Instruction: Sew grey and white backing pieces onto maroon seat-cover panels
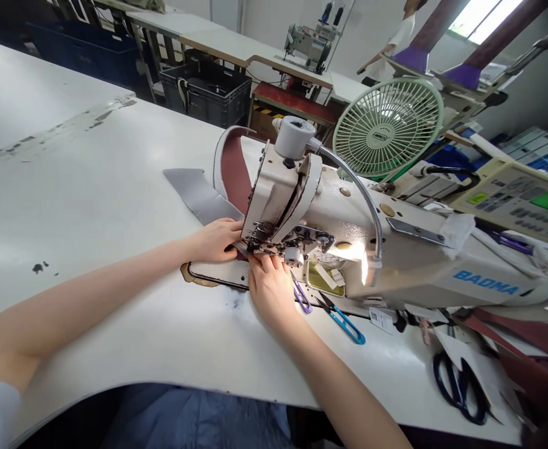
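Observation:
A grey and dark red material piece (199,193) lies on the table to the left of the sewing machine head (274,193) and runs in under it. Close to the needle area, my left hand (215,241) is closed on the near end of this piece, thumb and fingers bent together. My right hand (274,290) rests on the machine bed just in front of the presser foot, its fingers bent and pressed together. The machine head hides its fingertips, so what they pinch does not show. Purple thread snips (302,296) lie right beside that hand.
Blue thread snips (344,321) and black-handled scissors (461,386) lie to the right. A small tray (311,280) holds scraps. A lit lamp (371,271) hangs by the machine arm. Behind stand a green fan (389,128), a dark crate (208,93) and a person (400,37).

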`<state>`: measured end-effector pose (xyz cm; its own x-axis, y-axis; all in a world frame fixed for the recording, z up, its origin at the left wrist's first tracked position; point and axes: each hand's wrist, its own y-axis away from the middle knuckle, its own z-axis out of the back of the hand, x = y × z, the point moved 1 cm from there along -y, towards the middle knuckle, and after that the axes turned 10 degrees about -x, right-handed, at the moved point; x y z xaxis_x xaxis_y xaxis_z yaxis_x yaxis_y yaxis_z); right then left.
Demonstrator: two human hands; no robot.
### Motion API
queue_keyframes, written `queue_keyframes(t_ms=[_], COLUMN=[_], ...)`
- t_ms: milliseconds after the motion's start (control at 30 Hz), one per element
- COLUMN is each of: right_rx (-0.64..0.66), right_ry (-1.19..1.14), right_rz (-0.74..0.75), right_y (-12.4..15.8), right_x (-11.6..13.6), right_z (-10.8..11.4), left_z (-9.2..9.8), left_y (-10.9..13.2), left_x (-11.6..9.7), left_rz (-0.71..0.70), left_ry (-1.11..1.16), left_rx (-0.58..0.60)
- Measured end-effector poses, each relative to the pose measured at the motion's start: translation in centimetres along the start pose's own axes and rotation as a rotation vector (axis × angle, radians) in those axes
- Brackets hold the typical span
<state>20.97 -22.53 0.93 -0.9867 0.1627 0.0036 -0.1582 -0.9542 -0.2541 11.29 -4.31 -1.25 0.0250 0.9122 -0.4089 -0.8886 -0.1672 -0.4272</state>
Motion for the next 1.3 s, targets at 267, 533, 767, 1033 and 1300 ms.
queue_keyframes(t_ms=[267, 533, 767, 1033, 1300], right_rx=[-0.033, -0.049, -0.088, -0.16, -0.085], right_ry=[-0.002, -0.004, -0.002, -0.086, -0.266], right_rz=[0.03, 0.041, 0.039, 0.119, 0.302], right_y=[0.5, 0.5, 0.5, 2.0, 2.6], right_x=[0.0, -0.5, -0.6, -0.6, 0.6], right_z=[0.1, -0.5, -0.9, -0.1, 0.1], left_z=[0.7, 4.3, 1.5, 2.6, 10.0], left_y=[1.6, 5.3, -1.4, 2.4, 12.7], left_x=[-0.7, 2.7, 5.5, 6.1, 0.6], left_rz=[-0.083, 0.782, 0.648, 0.506, 0.983], left_ry=[-0.19, 0.116, 0.153, -0.207, 0.004], left_rx=[-0.035, -0.26, -0.546, -0.206, -0.174])
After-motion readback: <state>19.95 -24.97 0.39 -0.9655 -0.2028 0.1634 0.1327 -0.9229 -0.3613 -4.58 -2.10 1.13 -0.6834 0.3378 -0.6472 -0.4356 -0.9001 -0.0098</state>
